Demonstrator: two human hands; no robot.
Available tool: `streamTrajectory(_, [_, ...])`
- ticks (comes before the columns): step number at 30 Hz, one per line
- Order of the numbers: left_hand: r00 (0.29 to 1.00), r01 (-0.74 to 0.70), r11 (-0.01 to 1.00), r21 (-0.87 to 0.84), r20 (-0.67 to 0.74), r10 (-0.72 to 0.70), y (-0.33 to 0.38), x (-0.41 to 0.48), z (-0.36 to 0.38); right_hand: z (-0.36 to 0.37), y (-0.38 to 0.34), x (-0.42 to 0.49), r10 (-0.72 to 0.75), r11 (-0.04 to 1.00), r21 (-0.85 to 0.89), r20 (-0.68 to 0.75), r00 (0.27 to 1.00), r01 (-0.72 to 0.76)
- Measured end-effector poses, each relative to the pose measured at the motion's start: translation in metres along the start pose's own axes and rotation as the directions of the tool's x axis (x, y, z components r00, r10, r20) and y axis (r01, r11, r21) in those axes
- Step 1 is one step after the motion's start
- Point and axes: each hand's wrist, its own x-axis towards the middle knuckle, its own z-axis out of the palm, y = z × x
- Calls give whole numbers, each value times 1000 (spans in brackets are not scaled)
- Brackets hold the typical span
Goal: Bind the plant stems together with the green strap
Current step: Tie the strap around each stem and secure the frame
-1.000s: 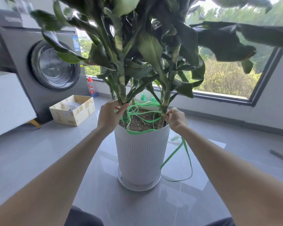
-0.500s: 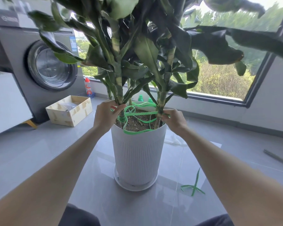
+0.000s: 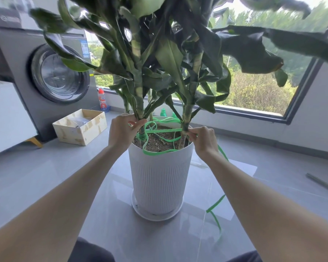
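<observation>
A tall leafy plant stands in a white ribbed pot (image 3: 159, 178) on the floor. Its left stem (image 3: 139, 103) and right stem (image 3: 187, 114) rise from the soil. A green strap (image 3: 160, 131) loops in several coils over the soil and around the stem bases, and a loose tail trails down to the floor on the right. My left hand (image 3: 122, 132) pinches the strap beside the left stem. My right hand (image 3: 204, 139) pinches the strap at the right stem's base.
A grey washing machine (image 3: 45, 72) stands at the left, with an open cardboard box (image 3: 80, 126) in front of it. A red-capped bottle (image 3: 102, 101) sits by the window sill. A white saucer (image 3: 155, 214) lies under the pot. A dark rod (image 3: 322, 183) lies far right.
Both hands rose a little on the stems and keep pinching the strap. The strap's loose tail on the floor shifted on the right side.
</observation>
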Motion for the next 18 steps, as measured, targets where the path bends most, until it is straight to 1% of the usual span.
streamTrajectory(4, [1000,-12,1000,3,-5,12,-1,1,1,0,-2,-1,-12,997,-76,-41,999,9])
streamTrajectory(8, [1000,1,1000,8,-8,-1,0,0,1,-2,-8,-6,-45,996,-83,-50,998,41])
streamTrajectory(11, [1000,6,1000,19,-8,-6,0,0,1,-4,-12,-9,-25,992,-126,-50,998,18])
streamTrajectory(15, [1000,16,1000,20,-8,-16,1,-1,0,-4,-15,-11,20,995,-91,-66,998,-26])
streamTrajectory(18, [1000,22,1000,7,-7,-22,2,-1,-1,-6,-13,-10,22,998,-57,-50,998,-25])
